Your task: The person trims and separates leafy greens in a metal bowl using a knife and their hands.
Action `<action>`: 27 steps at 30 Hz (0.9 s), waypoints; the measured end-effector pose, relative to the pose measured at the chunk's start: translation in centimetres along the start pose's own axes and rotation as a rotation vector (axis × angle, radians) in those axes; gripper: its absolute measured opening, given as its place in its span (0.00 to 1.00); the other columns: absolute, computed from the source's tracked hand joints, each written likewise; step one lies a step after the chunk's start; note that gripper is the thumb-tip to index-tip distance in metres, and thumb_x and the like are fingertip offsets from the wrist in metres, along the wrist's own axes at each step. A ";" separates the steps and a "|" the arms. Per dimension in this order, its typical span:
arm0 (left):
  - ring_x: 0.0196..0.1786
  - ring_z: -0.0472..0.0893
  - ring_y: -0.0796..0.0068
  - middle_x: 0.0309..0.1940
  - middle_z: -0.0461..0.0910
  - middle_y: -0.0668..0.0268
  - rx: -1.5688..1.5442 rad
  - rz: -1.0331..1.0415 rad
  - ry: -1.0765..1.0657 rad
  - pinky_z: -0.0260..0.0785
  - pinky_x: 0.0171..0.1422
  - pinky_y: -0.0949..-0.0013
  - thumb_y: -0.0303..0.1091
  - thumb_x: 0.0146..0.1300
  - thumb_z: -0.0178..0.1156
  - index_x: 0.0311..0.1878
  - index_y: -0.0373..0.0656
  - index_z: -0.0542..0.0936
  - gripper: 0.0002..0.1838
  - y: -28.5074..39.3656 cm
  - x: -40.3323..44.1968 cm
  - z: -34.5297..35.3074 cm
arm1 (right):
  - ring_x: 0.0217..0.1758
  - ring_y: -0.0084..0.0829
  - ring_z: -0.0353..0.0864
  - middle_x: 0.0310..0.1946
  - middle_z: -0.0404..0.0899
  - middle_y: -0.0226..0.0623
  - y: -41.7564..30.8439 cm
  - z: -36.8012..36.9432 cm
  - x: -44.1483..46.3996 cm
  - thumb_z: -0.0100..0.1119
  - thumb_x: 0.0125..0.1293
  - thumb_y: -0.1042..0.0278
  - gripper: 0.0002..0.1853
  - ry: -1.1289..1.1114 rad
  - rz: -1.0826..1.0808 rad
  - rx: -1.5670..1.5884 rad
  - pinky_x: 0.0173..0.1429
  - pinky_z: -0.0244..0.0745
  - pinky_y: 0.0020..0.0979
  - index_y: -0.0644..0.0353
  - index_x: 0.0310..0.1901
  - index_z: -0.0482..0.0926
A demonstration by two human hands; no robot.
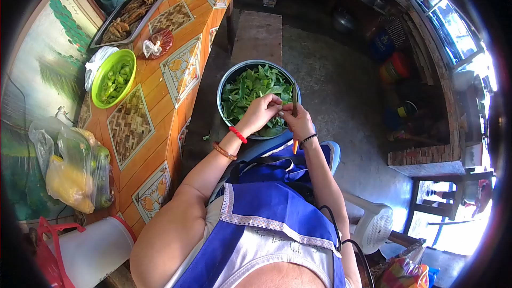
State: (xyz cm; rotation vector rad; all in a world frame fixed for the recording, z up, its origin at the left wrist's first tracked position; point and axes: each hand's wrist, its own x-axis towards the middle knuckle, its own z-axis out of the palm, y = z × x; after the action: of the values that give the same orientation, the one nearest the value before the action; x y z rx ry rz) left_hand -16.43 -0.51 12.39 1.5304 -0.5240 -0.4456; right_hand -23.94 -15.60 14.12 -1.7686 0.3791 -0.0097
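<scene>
A metal basin (221, 108) full of loose green leaves (250, 85) stands in front of my lap. Over its near part, my left hand (260, 113) has its fingers pinched together, meeting the right fingertips. A bit of green shows between them, too small to make out. My right hand (300, 122) is closed around a knife (295, 93), its blade pointing away from me and its orange handle end showing below the palm. Thumb and fingertips of that hand also touch the left hand's fingers.
On the orange patterned table (154, 82) to the left are a green bowl (132, 77) of green pieces, a tied plastic bag (154, 48), a tray (98, 38) of brown food and bags of produce (74, 173). A white plastic chair (376, 226) stands at the right.
</scene>
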 end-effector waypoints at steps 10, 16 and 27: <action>0.41 0.79 0.53 0.38 0.78 0.55 0.729 0.478 -0.030 0.72 0.45 0.58 0.18 0.60 0.54 0.44 0.38 0.73 0.10 1.9 0.4 -2.1 | 0.20 0.15 0.65 0.28 0.75 0.28 -0.5 -0.2 -1.4 0.63 0.58 0.74 0.19 -0.174 0.231 0.394 0.21 0.57 0.19 0.63 0.51 0.72; 0.43 0.80 0.51 0.37 0.79 0.52 0.746 0.273 0.254 0.73 0.49 0.58 0.22 0.62 0.55 0.40 0.37 0.77 0.04 -2.2 2.9 -7.1 | 0.23 0.17 0.70 0.27 0.76 0.28 0.7 -0.3 -0.4 0.64 0.58 0.71 0.17 -0.159 0.231 0.193 0.24 0.63 0.20 0.63 0.48 0.74; 0.41 0.83 0.58 0.35 0.83 0.56 0.699 0.191 0.097 0.75 0.48 0.62 0.24 0.62 0.55 0.41 0.37 0.81 0.07 -3.5 9.8 -7.5 | 0.32 0.19 0.75 0.34 0.81 0.32 0.6 1.0 3.1 0.58 0.65 0.68 0.15 -0.088 0.049 -0.017 0.38 0.71 0.23 0.66 0.50 0.77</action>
State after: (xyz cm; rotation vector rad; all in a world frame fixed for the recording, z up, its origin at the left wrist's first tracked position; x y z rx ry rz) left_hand -3.87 -0.08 9.51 2.1281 -0.7923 -0.0261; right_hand -20.94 -15.55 12.69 -1.7692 0.3592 0.1065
